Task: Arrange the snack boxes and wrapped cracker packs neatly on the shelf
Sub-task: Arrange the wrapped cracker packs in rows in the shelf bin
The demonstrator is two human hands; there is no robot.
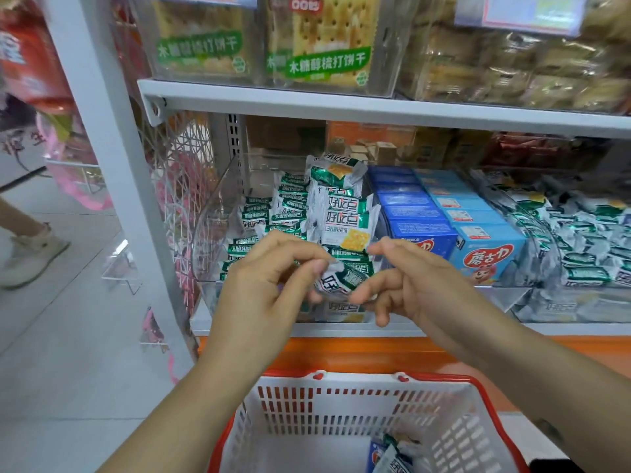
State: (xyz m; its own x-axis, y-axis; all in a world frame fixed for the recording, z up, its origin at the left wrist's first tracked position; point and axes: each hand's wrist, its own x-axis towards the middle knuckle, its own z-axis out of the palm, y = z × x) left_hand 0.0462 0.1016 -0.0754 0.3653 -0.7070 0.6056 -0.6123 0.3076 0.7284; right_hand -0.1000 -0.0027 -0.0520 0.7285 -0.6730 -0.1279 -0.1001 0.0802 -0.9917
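Note:
A green-and-white wrapped cracker pack (345, 279) is held between both hands in front of a clear bin (218, 206). My left hand (266, 285) pinches its left end and my right hand (406, 285) pinches its right side. The bin behind holds several matching cracker packs (327, 213), some upright, some stacked flat. Beside them stand rows of dark blue snack boxes (409, 213) and light blue snack boxes (478, 233). More cracker packs (587, 240) fill the bin at the right.
A white basket with red rim (491, 404) sits below my arms, with a few packs (389, 455) at its bottom. The upper shelf (341, 104) carries clear boxes of crackers. A white post (112, 165) stands left. A person's leg and shoe (30, 254) are in the aisle.

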